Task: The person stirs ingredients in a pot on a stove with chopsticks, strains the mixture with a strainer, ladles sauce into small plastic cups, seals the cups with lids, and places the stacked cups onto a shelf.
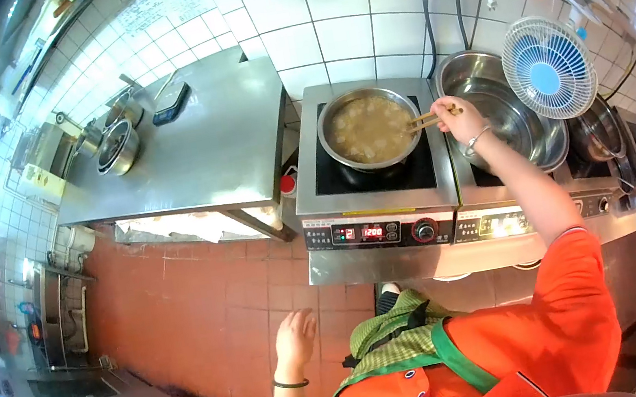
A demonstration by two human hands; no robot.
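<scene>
Keep the right hand's (455, 115) fingers clamped on the chopsticks (423, 122), stirring gently inside the pot (375, 165) by the cooker's (384, 200) back edge, the empty left hand's (296, 340) fingers loosely curled

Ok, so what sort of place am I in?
Probably a commercial kitchen: induction cookers lined up, a steel worktable, and a large pot beside the simmering one.

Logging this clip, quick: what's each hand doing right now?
Left hand: empty as far as visible, loosely curled.
Right hand: closed on chopsticks, reaching into the pot.
</scene>
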